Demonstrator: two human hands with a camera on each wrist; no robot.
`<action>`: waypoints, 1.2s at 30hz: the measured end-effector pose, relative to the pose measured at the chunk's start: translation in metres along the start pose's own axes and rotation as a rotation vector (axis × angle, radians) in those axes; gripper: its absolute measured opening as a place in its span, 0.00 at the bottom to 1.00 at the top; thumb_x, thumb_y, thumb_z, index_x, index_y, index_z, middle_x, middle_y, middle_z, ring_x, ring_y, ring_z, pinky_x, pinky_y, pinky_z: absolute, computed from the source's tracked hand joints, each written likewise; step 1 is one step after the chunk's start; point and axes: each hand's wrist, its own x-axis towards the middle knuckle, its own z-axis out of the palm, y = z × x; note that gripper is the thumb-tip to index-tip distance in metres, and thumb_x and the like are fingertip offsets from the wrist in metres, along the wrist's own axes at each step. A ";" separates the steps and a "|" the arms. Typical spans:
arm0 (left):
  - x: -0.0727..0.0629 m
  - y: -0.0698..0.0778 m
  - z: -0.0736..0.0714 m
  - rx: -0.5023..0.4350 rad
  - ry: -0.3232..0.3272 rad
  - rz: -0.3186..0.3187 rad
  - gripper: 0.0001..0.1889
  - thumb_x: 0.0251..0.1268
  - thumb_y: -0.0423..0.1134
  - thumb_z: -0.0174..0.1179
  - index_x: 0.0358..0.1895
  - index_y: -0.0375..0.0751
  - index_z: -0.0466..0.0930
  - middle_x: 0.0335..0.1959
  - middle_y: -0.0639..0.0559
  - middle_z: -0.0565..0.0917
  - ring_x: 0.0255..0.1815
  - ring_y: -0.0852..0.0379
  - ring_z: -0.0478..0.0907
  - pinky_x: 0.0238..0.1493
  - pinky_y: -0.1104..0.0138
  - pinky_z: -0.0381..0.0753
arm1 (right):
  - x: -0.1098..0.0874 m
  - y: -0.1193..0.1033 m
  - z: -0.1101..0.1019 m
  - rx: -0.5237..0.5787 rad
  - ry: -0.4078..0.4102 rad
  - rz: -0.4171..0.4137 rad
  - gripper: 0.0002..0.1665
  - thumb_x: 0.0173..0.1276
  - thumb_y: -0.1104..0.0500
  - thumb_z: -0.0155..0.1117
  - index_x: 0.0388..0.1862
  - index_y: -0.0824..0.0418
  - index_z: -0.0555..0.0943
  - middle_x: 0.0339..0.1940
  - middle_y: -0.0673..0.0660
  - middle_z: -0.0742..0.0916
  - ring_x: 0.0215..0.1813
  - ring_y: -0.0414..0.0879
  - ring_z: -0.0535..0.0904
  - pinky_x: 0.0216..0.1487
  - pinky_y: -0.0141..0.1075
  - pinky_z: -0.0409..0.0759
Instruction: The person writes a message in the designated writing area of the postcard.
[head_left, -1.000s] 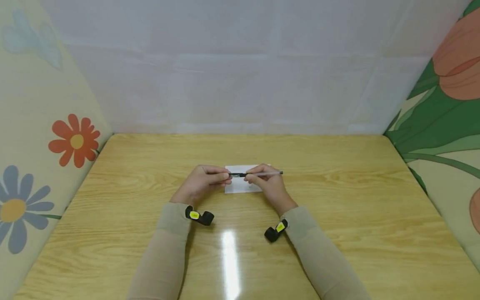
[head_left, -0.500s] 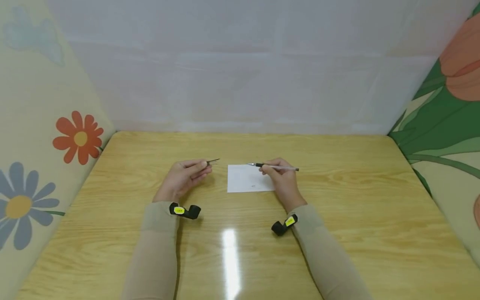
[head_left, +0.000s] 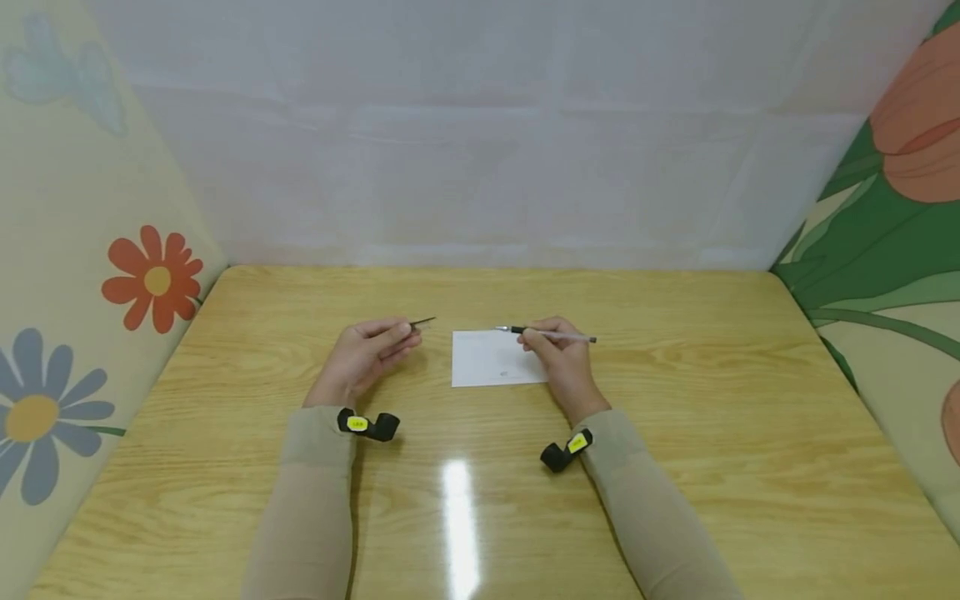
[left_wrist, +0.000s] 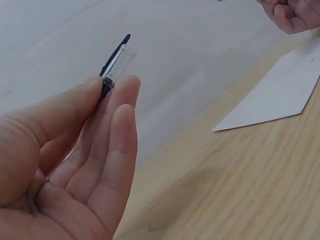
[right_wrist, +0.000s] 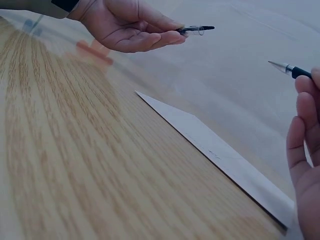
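My left hand [head_left: 367, 354] pinches a clear pen cap [left_wrist: 120, 62] with a black clip between thumb and fingers, its open end pointing up and away. To the right, my right hand [head_left: 562, 358] holds an uncapped pen [head_left: 558, 335], with a black grip and a pale barrel. The bare metal tip [right_wrist: 282, 66] points left, level with the far edge of a white paper card [head_left: 491, 358] in the head view. That card lies flat on the table, a small dark mark near its lower edge. Part of its right side is hidden behind my right hand.
The wooden table [head_left: 480, 517] has a bright light reflection in front of the card. A white cloth wall [head_left: 480, 167] rises behind it, with flower-painted panels at left and right. Each wrist wears a black camera strap.
A second ago both hands were together on the capped pen over the card. The cap came off leftward in my left hand while the right drew the pen rightward; both are now nearly still.
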 end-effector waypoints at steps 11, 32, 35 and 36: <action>0.001 -0.005 0.001 0.057 0.140 0.127 0.04 0.70 0.36 0.64 0.42 0.42 0.87 0.38 0.51 0.90 0.42 0.59 0.89 0.51 0.67 0.84 | 0.001 0.000 0.003 0.105 0.050 -0.008 0.10 0.70 0.73 0.63 0.36 0.58 0.82 0.30 0.53 0.88 0.34 0.41 0.84 0.42 0.30 0.84; 0.009 -0.013 0.002 0.036 0.372 0.277 0.04 0.66 0.31 0.67 0.40 0.33 0.88 0.30 0.51 0.89 0.32 0.60 0.89 0.42 0.70 0.86 | 0.003 -0.001 0.004 0.133 0.046 -0.005 0.09 0.69 0.74 0.63 0.35 0.61 0.81 0.29 0.53 0.87 0.33 0.41 0.84 0.39 0.29 0.84; 0.009 -0.012 0.004 0.073 0.419 0.285 0.08 0.67 0.30 0.66 0.44 0.27 0.86 0.29 0.51 0.88 0.32 0.60 0.88 0.44 0.70 0.86 | 0.002 -0.001 0.005 0.141 0.044 -0.006 0.11 0.69 0.75 0.62 0.35 0.60 0.82 0.28 0.52 0.87 0.33 0.40 0.84 0.39 0.28 0.84; 0.009 -0.011 0.004 0.085 0.436 0.285 0.10 0.67 0.30 0.66 0.45 0.25 0.85 0.29 0.51 0.88 0.32 0.60 0.88 0.44 0.70 0.86 | 0.002 -0.001 0.005 0.144 0.044 -0.006 0.11 0.69 0.75 0.62 0.34 0.59 0.82 0.28 0.52 0.87 0.33 0.40 0.84 0.39 0.28 0.84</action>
